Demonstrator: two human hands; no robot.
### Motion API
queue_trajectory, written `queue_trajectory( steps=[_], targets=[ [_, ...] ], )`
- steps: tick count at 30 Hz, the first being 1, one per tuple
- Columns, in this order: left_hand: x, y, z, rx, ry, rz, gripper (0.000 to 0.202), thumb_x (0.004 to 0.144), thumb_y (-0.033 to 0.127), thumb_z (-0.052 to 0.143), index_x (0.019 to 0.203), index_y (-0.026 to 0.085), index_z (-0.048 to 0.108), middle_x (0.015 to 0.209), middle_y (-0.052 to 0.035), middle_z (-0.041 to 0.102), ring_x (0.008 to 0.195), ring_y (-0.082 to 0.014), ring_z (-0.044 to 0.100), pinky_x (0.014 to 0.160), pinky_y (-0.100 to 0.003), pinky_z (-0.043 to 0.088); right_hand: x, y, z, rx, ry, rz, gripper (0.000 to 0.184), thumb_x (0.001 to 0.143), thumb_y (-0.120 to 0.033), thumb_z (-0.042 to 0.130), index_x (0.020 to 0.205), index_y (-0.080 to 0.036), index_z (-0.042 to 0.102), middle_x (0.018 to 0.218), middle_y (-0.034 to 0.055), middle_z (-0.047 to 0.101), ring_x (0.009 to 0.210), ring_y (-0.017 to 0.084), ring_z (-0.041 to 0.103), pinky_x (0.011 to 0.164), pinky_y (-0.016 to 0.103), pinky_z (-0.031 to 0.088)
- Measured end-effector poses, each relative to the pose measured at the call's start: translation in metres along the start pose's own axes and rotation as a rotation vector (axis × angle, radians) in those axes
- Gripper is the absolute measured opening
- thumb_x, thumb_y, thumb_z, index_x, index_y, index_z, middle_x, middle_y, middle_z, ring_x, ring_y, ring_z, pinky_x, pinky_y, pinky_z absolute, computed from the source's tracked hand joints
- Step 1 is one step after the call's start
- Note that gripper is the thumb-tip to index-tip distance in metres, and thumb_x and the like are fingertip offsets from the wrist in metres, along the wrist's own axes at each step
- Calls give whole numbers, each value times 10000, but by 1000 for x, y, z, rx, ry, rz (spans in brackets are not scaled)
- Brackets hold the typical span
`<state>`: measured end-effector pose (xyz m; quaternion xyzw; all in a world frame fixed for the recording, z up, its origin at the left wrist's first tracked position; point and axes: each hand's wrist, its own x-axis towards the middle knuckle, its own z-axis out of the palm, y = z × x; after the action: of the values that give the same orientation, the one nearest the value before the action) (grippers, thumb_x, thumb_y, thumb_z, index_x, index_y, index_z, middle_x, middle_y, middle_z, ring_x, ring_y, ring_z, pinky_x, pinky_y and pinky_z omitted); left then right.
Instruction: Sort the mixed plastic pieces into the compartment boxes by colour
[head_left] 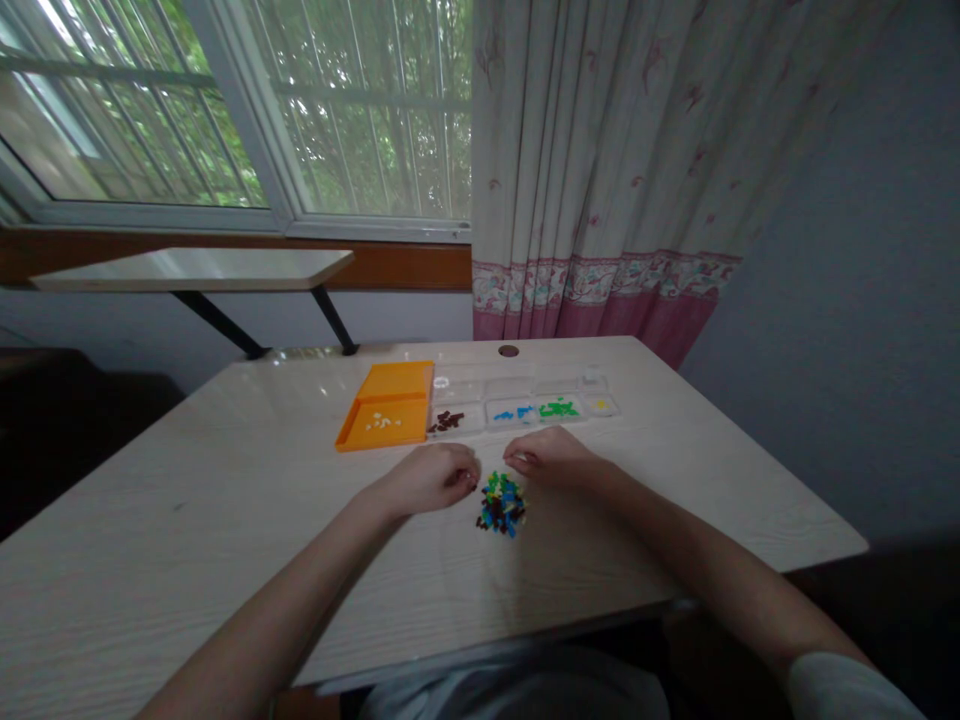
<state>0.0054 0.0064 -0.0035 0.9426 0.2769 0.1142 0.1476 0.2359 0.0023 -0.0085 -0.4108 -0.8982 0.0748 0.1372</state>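
Note:
A small heap of mixed tiny pieces (501, 505), blue, green, dark brown and yellow, lies on the table between my hands. My left hand (439, 477) is at the heap's left side, fingers curled together in a pinch; a dark speck shows by the fingertips. Just above the heap on the right, my right hand (551, 457) also has its fingers closed, and what they hold is too small to name. Beyond the hands, clear lidded boxes hold sorted pieces: brown pieces (447, 421), blue pieces (514, 413), green pieces (559, 408) and a little yellow (601, 405).
An open orange case (391, 382) with several whitish pieces (382, 422) sits left of the clear boxes. A raised shelf (210, 268) on black legs stands at the table's back left. A round cable hole (508, 351) is near the back edge, before the curtain (570, 180).

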Motion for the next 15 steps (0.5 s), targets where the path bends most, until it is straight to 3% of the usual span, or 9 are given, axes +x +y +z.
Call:
queue_trajectory(
  steps=[10,15],
  targets=[
    [1,1,-2,6,-11,3,156,708,126,510,794,190,624,797,0,612,737,-110,560,650,-167,402,-2,-2,8,-37,6,-94,199,809,-289,477,893,-221,646,706,-2,661,609,97,557,558,194,324],
    [4,6,0,11,101,-1,112,733,146,508,772,177,609,765,-10,589,726,-115,546,649,-186,401,-2,-3,11,-34,80,-94,209,810,-322,487,917,-227,640,651,-11,639,574,87,540,552,187,319]
  ],
)
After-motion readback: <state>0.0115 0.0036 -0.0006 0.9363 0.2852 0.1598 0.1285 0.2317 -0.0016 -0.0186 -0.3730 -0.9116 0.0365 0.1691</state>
